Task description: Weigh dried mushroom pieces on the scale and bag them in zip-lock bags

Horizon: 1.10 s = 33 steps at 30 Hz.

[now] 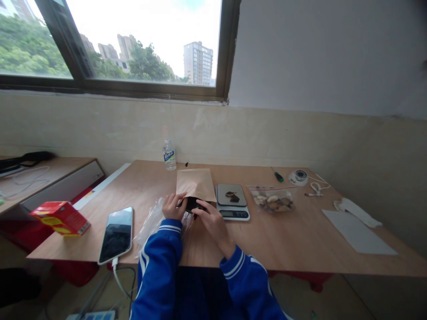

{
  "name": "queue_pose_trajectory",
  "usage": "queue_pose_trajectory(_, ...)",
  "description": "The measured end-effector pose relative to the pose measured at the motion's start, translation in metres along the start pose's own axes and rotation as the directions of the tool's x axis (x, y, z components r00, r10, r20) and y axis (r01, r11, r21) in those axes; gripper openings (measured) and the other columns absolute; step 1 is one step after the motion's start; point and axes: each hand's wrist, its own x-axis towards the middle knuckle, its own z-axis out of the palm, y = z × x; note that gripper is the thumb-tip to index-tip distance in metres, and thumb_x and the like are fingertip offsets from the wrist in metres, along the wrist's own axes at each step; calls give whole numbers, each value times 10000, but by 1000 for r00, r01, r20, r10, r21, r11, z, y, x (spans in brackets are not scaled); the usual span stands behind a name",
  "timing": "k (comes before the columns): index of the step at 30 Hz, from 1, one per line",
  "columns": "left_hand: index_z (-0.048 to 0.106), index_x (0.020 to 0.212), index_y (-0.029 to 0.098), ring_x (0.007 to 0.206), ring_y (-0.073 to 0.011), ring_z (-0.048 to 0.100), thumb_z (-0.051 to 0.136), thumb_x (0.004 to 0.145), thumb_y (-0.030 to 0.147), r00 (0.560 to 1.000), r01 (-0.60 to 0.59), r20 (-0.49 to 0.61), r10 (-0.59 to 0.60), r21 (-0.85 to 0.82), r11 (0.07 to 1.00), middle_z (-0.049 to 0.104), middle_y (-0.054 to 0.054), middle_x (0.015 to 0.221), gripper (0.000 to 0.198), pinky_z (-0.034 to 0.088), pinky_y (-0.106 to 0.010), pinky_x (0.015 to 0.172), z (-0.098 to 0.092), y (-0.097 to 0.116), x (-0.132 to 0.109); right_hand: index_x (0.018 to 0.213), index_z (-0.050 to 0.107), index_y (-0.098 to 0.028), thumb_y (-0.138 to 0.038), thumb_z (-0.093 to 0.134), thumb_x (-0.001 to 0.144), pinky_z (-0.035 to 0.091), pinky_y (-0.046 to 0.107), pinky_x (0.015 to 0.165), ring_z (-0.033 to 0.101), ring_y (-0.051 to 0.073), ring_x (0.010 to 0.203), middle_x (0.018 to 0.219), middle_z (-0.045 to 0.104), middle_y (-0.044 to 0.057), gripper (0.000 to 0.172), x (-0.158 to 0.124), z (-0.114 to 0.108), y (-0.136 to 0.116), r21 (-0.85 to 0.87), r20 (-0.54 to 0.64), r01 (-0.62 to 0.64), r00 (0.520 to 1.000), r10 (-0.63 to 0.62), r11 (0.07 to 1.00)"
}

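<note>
I see my left hand (174,206) and right hand (211,221), fingers curled, pinching the brown paper bag (196,184) mouth; the dark contents are unidentifiable.

Items counted on the bench (293,249): one brown paper envelope (196,183); one digital scale (231,202), bearing two dark pieces (232,196); one clear bag of dried slices (272,200); one water bottle (169,155); one phone (116,234); one red carton (60,217); one green-handled screwdriver (278,176); one round white device (299,177); one grey sheet (356,231); one crumpled clear plastic wrapper (151,222). Hands present: two, left hand (174,206) and right hand (213,224).
</note>
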Motion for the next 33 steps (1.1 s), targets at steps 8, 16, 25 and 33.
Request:
queue_pose_trajectory(8,707,826,226,574,-148,478,613,769,241,984,-111,-137,110,7,994,574,0,574,111,392,-259,607,-1,-1,3,952,638,-264,-186,489,888,464,357,932,574,182,1089,1142,617,45,179,-15,-26,8,209,-366,-107,913,179,972)
queue_pose_trajectory(16,702,840,228,576,-147,472,620,768,235,981,-120,-153,117,-5,993,570,3,577,110,393,-259,606,-2,2,3,909,649,-213,-205,470,875,446,351,878,591,199,981,1007,654,63,182,21,-72,64,-4,-267,-264,930,253,965)
queue_pose_trajectory(25,703,850,228,582,-147,476,625,762,220,978,-131,-163,127,-11,991,569,3,578,118,400,-259,605,-2,2,4,906,679,-201,-79,525,806,435,313,871,600,198,954,974,691,66,220,55,-77,110,-313,197,-238,931,308,919)
queue_pose_trajectory(33,702,831,220,582,-149,477,627,761,209,981,-120,-158,116,-18,993,569,-1,583,103,402,-262,605,-1,4,5,1168,588,-237,-124,593,760,452,331,897,597,190,1001,1142,640,61,424,41,-71,139,-134,31,-334,940,341,933)
